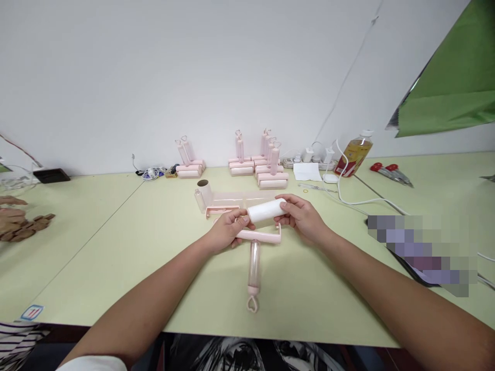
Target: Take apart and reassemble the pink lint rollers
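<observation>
Between my two hands is a white lint-roller refill (266,210), tilted slightly with its right end higher. My left hand (228,229) is closed at the roll's left end and also touches the pink lint-roller frame (263,237); whether it grips the frame too I cannot tell. My right hand (299,216) pinches the roll's right end, above the frame's upturned arm. From the frame, a clear handle (254,265) with a heart-shaped loop points towards me. Behind my left hand lie another pink frame piece (222,210), a small clear handle (199,201) and a brown-cored roll (204,191).
Several pink lint rollers (273,178) stand along the wall, more at the left (189,169). To the right are a drink bottle (353,154), white cables, chargers, red-handled pliers (392,173) and a pixelated device. Another person's hand (11,211) is near brown blocks (29,229) at far left.
</observation>
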Demonstrator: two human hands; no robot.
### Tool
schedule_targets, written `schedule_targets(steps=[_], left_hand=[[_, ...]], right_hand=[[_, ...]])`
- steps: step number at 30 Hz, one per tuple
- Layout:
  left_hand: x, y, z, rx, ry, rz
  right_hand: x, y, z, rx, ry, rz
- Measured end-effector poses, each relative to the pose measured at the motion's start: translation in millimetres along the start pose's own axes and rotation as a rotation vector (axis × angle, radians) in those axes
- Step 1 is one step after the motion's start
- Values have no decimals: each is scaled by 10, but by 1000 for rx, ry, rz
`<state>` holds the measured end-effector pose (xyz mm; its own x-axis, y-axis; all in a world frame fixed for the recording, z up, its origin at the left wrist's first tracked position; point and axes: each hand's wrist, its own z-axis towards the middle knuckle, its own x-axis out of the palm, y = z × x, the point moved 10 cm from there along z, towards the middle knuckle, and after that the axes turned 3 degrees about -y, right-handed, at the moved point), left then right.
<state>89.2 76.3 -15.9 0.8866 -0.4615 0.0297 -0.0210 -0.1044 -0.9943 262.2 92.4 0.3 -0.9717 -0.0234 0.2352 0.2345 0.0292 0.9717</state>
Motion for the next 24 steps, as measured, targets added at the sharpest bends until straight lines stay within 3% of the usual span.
schedule_targets(steps=[12, 24], left_hand=[[2, -10, -31, -35, 74, 52], [-15, 26, -37, -73, 141, 65]], right_hand=[[-17, -16, -14, 71, 27, -22], [41, -92, -55, 222, 333, -93]])
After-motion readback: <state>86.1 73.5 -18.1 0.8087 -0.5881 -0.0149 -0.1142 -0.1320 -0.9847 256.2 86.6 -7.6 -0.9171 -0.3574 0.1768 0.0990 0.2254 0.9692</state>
